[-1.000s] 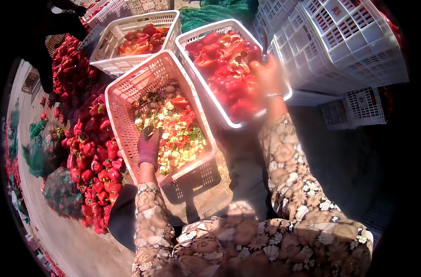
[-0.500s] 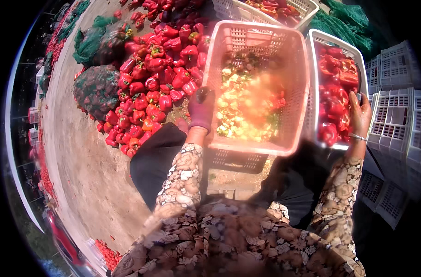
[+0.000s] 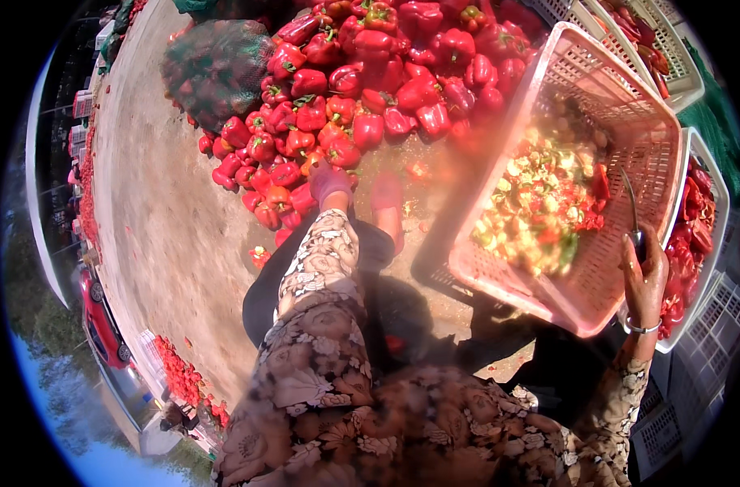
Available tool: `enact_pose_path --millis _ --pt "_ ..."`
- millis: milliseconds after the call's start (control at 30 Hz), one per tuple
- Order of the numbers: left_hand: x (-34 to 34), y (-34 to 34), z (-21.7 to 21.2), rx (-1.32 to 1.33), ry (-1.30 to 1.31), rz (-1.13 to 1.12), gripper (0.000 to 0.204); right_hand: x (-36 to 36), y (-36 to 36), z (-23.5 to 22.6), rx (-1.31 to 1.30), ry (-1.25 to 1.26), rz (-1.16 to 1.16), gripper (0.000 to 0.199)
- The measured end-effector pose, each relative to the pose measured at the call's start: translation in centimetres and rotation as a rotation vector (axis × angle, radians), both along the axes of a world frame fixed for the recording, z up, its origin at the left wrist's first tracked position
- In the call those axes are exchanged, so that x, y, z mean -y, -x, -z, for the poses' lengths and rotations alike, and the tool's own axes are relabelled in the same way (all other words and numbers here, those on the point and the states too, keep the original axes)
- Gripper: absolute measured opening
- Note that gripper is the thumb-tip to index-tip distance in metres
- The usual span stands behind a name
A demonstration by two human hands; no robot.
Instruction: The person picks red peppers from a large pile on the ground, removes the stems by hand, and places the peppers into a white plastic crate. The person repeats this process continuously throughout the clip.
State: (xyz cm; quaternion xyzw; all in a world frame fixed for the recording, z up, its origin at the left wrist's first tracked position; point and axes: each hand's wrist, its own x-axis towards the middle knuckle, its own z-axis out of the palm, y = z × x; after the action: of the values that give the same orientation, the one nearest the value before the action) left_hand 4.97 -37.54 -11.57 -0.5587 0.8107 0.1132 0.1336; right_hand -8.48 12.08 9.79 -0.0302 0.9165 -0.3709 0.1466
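Outdoor dirt ground point(image 3: 167, 235), sunlit. Pink slatted plastic crate point(image 3: 621, 122) w/ chopped yellow-green and red pepper scraps point(image 3: 540, 203) sits tilted, just left of right hand point(image 3: 644, 280). R hand at crate's near-right corner, fingers closed round a thin dark-handled blade point(image 3: 632, 211). Left hand point(image 3: 331, 183) in purple glove, reaching fwd to edge of red bell pepper pile point(image 3: 370, 81); grip state can't tell, blurred. White crate of red pepper pieces point(image 3: 707, 219) just right of R hand. Dark mesh sack point(image 3: 215, 69) far left of L hand.

Left hand point(image 3: 331, 183) gloved, outstretched; right hand point(image 3: 644, 280) bare, fingers curled.
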Motion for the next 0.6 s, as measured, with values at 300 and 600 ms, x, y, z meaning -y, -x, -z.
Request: enact_pose_path --millis 300,600 --pt "4.7 2.6 6.6 0.276 0.158 0.535 0.054 5.6 0.8 2.1 -0.113 -0.135 -0.253 0.026" --pt "8.5 0.8 5.9 -0.013 -0.050 0.188 0.075 7.1 0.2 2.1 -0.069 -0.089 -0.204 0.029"
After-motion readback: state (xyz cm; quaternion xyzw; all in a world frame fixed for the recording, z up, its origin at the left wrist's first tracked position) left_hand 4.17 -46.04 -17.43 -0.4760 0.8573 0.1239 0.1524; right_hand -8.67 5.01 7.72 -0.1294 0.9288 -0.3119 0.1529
